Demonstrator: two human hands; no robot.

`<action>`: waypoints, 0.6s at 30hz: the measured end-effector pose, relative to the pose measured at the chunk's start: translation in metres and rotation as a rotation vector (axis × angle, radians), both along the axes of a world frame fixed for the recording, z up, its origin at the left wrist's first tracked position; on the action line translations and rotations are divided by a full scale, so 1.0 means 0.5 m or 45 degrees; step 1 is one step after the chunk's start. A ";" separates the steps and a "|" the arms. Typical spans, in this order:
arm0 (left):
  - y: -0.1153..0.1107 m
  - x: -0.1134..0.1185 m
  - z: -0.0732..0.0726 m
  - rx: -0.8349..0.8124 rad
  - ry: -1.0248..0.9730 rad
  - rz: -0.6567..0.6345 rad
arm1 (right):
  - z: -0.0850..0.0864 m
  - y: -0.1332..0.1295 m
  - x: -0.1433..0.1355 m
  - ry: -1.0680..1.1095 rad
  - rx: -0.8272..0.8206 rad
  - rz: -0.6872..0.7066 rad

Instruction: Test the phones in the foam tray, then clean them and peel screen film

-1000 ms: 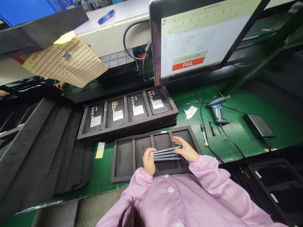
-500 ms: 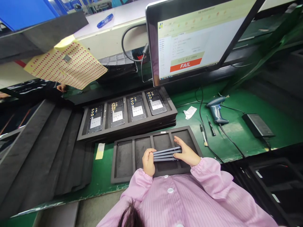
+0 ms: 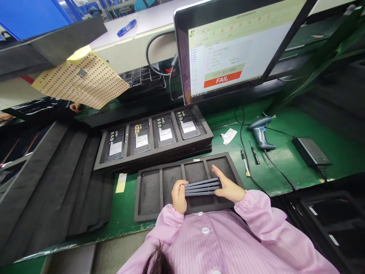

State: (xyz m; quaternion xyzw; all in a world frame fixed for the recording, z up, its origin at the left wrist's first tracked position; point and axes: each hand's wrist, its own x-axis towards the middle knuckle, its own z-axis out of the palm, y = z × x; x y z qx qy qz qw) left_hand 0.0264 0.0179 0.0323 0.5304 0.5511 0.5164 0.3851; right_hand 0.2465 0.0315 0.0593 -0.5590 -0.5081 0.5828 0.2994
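Several flat dark phone bodies (image 3: 201, 187) are stacked edge-on between my hands, over a black foam tray (image 3: 148, 191) whose visible compartments hold nothing. My left hand (image 3: 179, 196) grips the left end of the stack with its fingers wrapped round it. At the right end, my right hand (image 3: 227, 186) has thumb and fingers spread, touching or very near the stack's edge. Behind lies another foam tray (image 3: 153, 147) on a pile of trays, with several phone bodies (image 3: 165, 134) showing white labels and gold rings.
A monitor (image 3: 222, 57) reading FAIL stands behind. On the green table (image 3: 285, 152) lie a scanner (image 3: 261, 133), a small screwdriver (image 3: 254, 152), a black adapter (image 3: 310, 151) and cables. Stacked foam trays (image 3: 57, 179) lean at left. A dotted sticker sheet (image 3: 85, 78) hangs above.
My right hand has shifted slightly right, its fingers looser on the end of the stack. My left hand keeps its grip in nearly the same place.
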 end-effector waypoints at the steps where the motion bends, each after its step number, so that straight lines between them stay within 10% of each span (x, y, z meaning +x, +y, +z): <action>1: 0.000 0.000 0.001 0.001 0.001 0.001 | 0.002 0.000 -0.004 -0.039 0.002 0.002; 18: -0.001 0.001 -0.008 0.011 -0.010 -0.010 | 0.053 -0.005 -0.056 -0.782 0.119 0.125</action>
